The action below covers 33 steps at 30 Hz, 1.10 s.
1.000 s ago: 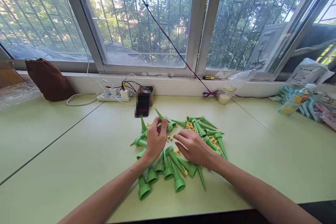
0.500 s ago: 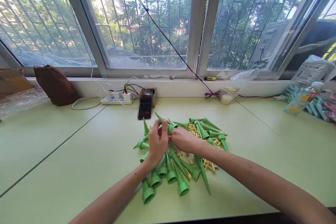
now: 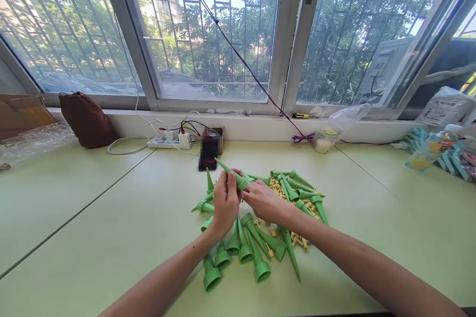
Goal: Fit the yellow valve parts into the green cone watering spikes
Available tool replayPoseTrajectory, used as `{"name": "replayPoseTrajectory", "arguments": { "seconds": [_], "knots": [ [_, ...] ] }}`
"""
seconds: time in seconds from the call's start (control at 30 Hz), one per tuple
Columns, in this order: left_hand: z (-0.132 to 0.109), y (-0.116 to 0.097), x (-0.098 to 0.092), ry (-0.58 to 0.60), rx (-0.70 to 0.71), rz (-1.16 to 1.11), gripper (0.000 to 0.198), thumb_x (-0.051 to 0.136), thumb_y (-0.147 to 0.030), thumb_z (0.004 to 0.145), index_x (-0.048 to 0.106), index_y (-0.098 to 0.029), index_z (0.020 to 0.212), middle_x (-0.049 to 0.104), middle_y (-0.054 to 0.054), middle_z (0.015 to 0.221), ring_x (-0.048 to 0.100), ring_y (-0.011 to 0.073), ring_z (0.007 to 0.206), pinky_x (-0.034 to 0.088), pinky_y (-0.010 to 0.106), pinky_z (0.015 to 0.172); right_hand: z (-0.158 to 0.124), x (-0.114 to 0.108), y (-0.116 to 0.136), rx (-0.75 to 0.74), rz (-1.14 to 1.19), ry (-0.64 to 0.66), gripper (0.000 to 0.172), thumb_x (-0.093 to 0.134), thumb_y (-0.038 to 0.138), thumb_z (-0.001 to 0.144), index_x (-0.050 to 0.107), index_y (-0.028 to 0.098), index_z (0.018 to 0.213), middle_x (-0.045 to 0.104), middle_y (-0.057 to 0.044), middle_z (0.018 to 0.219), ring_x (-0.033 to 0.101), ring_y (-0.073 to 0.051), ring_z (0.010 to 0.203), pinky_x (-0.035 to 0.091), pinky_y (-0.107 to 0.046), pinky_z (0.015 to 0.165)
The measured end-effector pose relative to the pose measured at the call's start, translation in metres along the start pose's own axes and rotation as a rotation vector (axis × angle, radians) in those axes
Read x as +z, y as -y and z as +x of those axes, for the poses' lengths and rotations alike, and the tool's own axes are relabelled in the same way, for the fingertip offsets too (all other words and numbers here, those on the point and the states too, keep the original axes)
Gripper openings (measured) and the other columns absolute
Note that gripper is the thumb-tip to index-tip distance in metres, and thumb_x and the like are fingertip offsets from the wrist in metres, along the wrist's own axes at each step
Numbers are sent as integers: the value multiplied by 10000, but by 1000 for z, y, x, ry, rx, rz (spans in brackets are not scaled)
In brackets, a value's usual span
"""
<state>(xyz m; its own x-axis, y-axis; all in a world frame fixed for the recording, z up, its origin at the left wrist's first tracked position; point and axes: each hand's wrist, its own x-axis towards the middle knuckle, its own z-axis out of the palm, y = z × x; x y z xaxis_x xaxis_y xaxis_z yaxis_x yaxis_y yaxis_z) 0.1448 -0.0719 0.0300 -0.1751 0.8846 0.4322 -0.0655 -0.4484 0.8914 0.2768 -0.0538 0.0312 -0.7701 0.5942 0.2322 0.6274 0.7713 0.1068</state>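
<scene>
My left hand [image 3: 226, 203] is closed around a green plastic watering spike [image 3: 231, 173], its thin tip pointing up and to the left. My right hand [image 3: 262, 200] is closed at the spike's wide collar end. Its fingertips are mostly hidden, so any small part between them cannot be made out. Below and beside both hands lie several more green spikes [image 3: 262, 270], some with their open collars facing the front edge. Small yellow plastic pieces [image 3: 277, 188] are heaped among the spikes to the right.
A phone [image 3: 208, 153] leans on a small box behind the hands. Along the wall are a power strip [image 3: 169, 142], a brown bag [image 3: 85, 121] and a plastic tub [image 3: 325, 141]. A bottle [image 3: 433, 146] lies at the right. A cardboard box [image 3: 22, 114] stands far left.
The view has shifted slightly, moving the scene a little right. The held spike now tilts flatter, and more of its collar shows between my hands. Both hands stay together.
</scene>
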Motion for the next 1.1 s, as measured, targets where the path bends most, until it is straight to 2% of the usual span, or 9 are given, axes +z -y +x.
{"name": "replayPoseTrajectory", "arguments": {
  "seconds": [0.1,0.2,0.27,0.37,0.43,0.57,0.8,0.93,1.1],
  "knots": [
    [0,-4,3,-12,-22,-68,420,524,-605,906,550,-186,924,532,-24,694,450,75,467,387,179,390,-11,-15,0,84,53,-112,238,500,-16,855,610,138,999,613,-93,910,566,-205,821,442,-321,777],
    [1,-3,3,-2,-19,-74,396,527,-577,917,547,-182,930,570,-5,757,442,64,469,392,175,386,-22,-23,2,180,171,-282,250,444,-7,894,586,144,1034,583,-75,873,551,-192,786,456,-287,729],
    [1,-2,3,33,-18,-76,365,520,-549,932,535,-185,961,608,11,828,451,57,468,397,176,387,-28,-22,4,194,298,-423,242,418,40,948,549,160,1112,585,-73,913,565,-181,787,473,-279,731],
    [0,-2,3,89,-14,-60,307,529,-497,943,514,-195,1000,638,23,893,476,55,480,410,177,399,-34,-10,7,188,398,-651,158,447,120,977,519,180,1104,586,-54,884,567,-168,731,490,-282,694],
    [-1,-3,3,111,-17,-43,281,560,-464,932,507,-200,1011,645,24,907,503,64,507,427,178,412,-37,-1,8,155,423,-737,124,474,136,972,512,195,1074,587,-35,843,562,-156,697,499,-281,682],
    [-1,-5,3,151,-18,-21,281,617,-438,895,526,-192,999,639,31,912,555,87,564,451,184,418,-42,9,11,127,455,-831,91,500,133,956,515,209,1004,613,-31,833,581,-145,686,519,-271,647],
    [-1,-3,5,159,-25,4,270,642,-429,883,517,-190,902,631,4,847,528,53,487,423,155,390,-45,8,16,270,504,-973,73,552,167,935,554,209,994,647,-12,786,626,-130,628,545,-253,620],
    [0,-5,5,181,-115,-42,320,672,-463,852,499,-195,872,603,-45,735,417,20,329,342,158,300,-45,11,19,247,493,-973,51,547,166,941,564,210,960,641,-7,758,605,-127,602,523,-249,593],
    [2,-4,5,210,-189,-130,356,721,-485,802,515,-204,876,562,-78,701,360,1,287,299,150,271,-45,15,23,220,524,-900,57,526,188,962,575,206,939,638,-14,764,586,-128,607,508,-258,600]
  ]
}}
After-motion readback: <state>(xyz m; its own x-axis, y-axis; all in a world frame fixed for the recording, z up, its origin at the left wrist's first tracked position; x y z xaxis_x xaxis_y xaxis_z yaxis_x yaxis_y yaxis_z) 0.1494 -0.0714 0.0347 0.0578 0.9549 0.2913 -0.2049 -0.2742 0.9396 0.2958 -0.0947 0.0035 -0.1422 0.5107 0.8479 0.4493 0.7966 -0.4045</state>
